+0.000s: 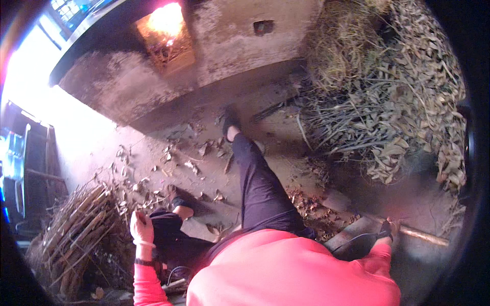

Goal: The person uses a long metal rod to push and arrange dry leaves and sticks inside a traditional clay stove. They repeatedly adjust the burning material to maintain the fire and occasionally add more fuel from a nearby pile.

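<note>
My left hand (141, 228), with a pale bangle at its wrist, is curled above my bent leg, close to a bundle of dry sticks (76, 233); whether it holds anything cannot be told. Out to the right, my right hand (386, 228) is small and dark in the picture, beside a wooden stick (423, 235); whether the fingers grip the stick is unclear. A thin dark cord runs near that hand. Ahead, a fire (166, 26) burns brightly in the square opening of a masonry stove (237, 49).
Leafy cut branches (352, 122) and dry straw (340, 42) are heaped at the right of the stove. Dry leaves (191, 166) lie scattered over the floor around my feet. A small dark hole (263, 27) is in the stove wall. Strong light falls from the left.
</note>
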{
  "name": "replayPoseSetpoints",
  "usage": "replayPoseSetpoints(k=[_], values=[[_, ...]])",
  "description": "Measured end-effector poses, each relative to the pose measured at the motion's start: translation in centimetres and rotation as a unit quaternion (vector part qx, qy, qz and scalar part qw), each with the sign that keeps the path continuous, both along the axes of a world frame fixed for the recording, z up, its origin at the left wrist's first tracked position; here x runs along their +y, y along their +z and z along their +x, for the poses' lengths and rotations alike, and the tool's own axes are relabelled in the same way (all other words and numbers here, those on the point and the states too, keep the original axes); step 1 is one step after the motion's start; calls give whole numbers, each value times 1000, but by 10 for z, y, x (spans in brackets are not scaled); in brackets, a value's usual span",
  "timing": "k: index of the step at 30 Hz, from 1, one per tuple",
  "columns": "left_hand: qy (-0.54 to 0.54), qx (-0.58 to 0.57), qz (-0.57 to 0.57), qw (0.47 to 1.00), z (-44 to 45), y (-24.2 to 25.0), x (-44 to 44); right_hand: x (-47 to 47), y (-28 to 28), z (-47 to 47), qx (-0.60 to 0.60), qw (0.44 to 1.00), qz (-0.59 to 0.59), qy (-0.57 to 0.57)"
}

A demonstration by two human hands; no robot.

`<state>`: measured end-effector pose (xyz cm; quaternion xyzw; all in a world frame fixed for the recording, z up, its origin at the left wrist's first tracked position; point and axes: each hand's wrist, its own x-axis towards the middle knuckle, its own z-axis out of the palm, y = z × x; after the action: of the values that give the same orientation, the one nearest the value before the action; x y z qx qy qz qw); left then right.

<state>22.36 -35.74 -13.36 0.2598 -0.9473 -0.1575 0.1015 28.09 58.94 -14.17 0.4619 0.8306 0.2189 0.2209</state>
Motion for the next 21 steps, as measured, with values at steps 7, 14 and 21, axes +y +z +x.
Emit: replayPoseSetpoints(k=[7,14,21], values=[[86,-22,5,996,15,-4,-15,-26,-26,-22,38,999,-35,-4],[160,-56,59,984,28,-6,-23,-63,-84,-46,68,985,-156,-4],[204,-91,66,972,31,3,-16,-203,-107,-133,313,630,-661,-262]])
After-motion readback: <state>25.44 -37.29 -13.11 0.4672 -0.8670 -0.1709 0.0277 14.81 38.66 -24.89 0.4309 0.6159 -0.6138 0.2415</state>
